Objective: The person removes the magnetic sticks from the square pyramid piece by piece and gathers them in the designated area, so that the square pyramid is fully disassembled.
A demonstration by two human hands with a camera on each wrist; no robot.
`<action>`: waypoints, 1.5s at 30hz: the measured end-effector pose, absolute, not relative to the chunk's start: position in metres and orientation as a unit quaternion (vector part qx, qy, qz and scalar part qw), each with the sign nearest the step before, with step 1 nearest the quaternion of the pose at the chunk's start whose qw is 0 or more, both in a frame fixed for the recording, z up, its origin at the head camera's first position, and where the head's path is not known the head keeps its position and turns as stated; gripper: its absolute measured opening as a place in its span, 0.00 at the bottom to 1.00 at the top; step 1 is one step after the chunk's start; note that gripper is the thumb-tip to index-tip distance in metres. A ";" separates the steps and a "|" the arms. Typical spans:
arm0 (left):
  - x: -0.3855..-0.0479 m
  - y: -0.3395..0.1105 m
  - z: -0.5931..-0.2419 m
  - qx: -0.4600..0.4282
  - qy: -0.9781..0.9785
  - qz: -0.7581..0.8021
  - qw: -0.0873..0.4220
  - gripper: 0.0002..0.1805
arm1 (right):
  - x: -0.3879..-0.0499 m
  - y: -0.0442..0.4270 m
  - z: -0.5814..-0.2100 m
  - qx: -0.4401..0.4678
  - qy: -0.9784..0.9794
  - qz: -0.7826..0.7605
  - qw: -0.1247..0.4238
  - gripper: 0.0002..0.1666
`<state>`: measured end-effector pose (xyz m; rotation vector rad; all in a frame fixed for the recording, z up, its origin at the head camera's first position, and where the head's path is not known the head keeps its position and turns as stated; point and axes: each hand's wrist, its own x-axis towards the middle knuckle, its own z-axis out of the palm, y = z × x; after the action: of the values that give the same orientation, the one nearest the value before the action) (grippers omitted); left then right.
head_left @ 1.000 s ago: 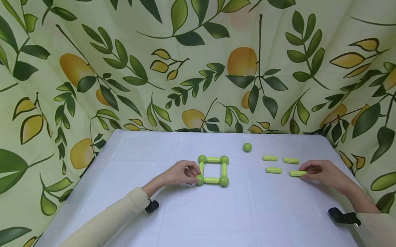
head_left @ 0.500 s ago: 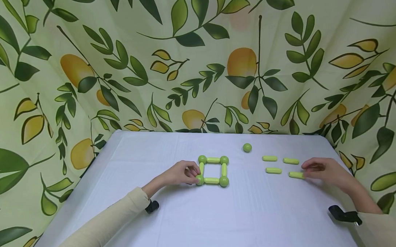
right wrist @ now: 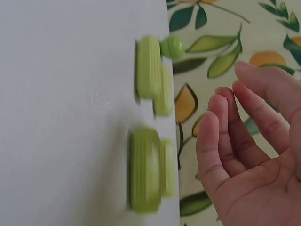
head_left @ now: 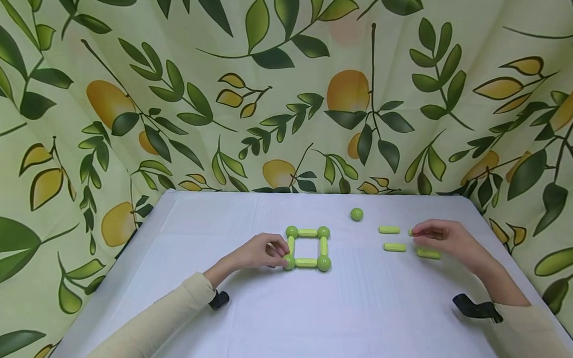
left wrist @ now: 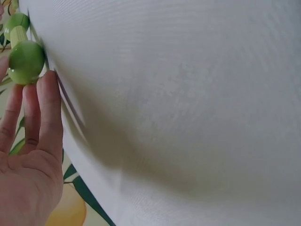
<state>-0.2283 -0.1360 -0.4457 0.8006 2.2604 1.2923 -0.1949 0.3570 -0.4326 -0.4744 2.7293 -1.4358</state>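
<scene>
A square of green balls joined by light green rods (head_left: 306,262) lies flat on the white table. My left hand (head_left: 257,251) pinches its near-left corner ball (head_left: 288,261); in the left wrist view the fingertips touch that ball (left wrist: 27,62). Over at the right, my right hand (head_left: 447,241) hovers above the back-right loose rod, hiding all but its left end (head_left: 410,232). The right wrist view shows the right hand (right wrist: 254,146) with nothing between its parted fingers and thumb. The front-right rod (head_left: 428,254) lies just below this hand.
Two more loose rods, one behind (head_left: 389,229) and one in front (head_left: 394,247), lie left of the right hand. A single green ball (head_left: 356,214) sits near the table's back edge. A leaf-patterned curtain (head_left: 193,98) hangs behind the table.
My right hand has left the front-right rod and moved left and away from me, over the back-right rod. That front rod shifted slightly left earlier. My left hand has stayed in place.
</scene>
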 end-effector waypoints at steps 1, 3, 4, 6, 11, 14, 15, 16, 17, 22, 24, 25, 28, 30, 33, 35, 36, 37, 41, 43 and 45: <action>-0.229 -0.136 -0.445 0.287 0.813 0.464 0.206 0.11 | -0.196 0.352 -0.433 -0.153 0.870 -0.468 0.020 0.18; -0.230 -0.137 -0.445 0.283 0.814 0.465 0.203 0.11 | -0.197 0.342 -0.434 -0.152 0.861 -0.484 0.041 0.18; -0.230 -0.137 -0.444 0.282 0.815 0.465 0.201 0.11 | -0.197 0.337 -0.434 -0.152 0.856 -0.492 0.051 0.18; -0.232 -0.138 -0.442 0.281 0.817 0.465 0.194 0.10 | -0.198 0.327 -0.436 -0.150 0.848 -0.504 0.068 0.18; -0.239 -0.139 -0.438 0.276 0.823 0.465 0.173 0.09 | -0.203 0.306 -0.441 -0.165 0.831 -0.523 0.098 0.19; -0.244 -0.138 -0.437 0.290 0.826 0.460 0.148 0.08 | -0.206 0.295 -0.445 -0.175 0.818 -0.535 0.117 0.20; -0.246 -0.137 -0.437 0.295 0.827 0.458 0.139 0.08 | -0.207 0.291 -0.445 -0.181 0.813 -0.539 0.123 0.20; -0.247 -0.137 -0.436 0.301 0.829 0.454 0.128 0.08 | -0.209 0.287 -0.446 -0.182 0.810 -0.542 0.130 0.20; -0.248 -0.137 -0.436 0.306 0.830 0.451 0.118 0.09 | -0.210 0.283 -0.447 -0.183 0.807 -0.544 0.138 0.20; -0.255 -0.133 -0.436 0.308 0.833 0.451 0.090 0.11 | -0.217 0.262 -0.452 -0.177 0.788 -0.563 0.172 0.21; -0.259 -0.130 -0.436 0.300 0.835 0.452 0.089 0.11 | -0.219 0.255 -0.453 -0.174 0.783 -0.569 0.183 0.21; -0.262 -0.128 -0.436 0.295 0.837 0.452 0.090 0.11 | -0.219 0.251 -0.453 -0.173 0.782 -0.569 0.186 0.21; -0.268 -0.124 -0.437 0.283 0.842 0.450 0.094 0.12 | -0.222 0.240 -0.453 -0.169 0.781 -0.570 0.192 0.22; -0.272 -0.121 -0.437 0.277 0.843 0.450 0.100 0.13 | -0.223 0.233 -0.452 -0.171 0.777 -0.573 0.195 0.22; -0.277 -0.116 -0.438 0.281 0.840 0.450 0.111 0.15 | -0.224 0.224 -0.452 -0.173 0.772 -0.578 0.200 0.22; -0.280 -0.113 -0.438 0.284 0.838 0.450 0.118 0.16 | -0.226 0.218 -0.454 -0.173 0.770 -0.579 0.205 0.23; -0.281 -0.111 -0.439 0.286 0.838 0.448 0.120 0.16 | -0.226 0.216 -0.455 -0.169 0.770 -0.579 0.209 0.23; -0.283 -0.110 -0.439 0.288 0.839 0.446 0.120 0.16 | -0.227 0.214 -0.456 -0.168 0.770 -0.578 0.211 0.23; -0.286 -0.105 -0.439 0.286 0.843 0.440 0.121 0.15 | -0.229 0.203 -0.460 -0.151 0.764 -0.587 0.219 0.23; -0.288 -0.102 -0.439 0.285 0.843 0.439 0.126 0.15 | -0.230 0.198 -0.462 -0.142 0.764 -0.590 0.221 0.24; -0.290 -0.099 -0.439 0.282 0.844 0.435 0.135 0.15 | -0.230 0.193 -0.463 -0.133 0.763 -0.594 0.220 0.24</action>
<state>-0.2904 -0.0994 -0.4390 0.8164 2.4463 1.2609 -0.2299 0.1931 -0.4629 -0.3676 2.1095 -1.6422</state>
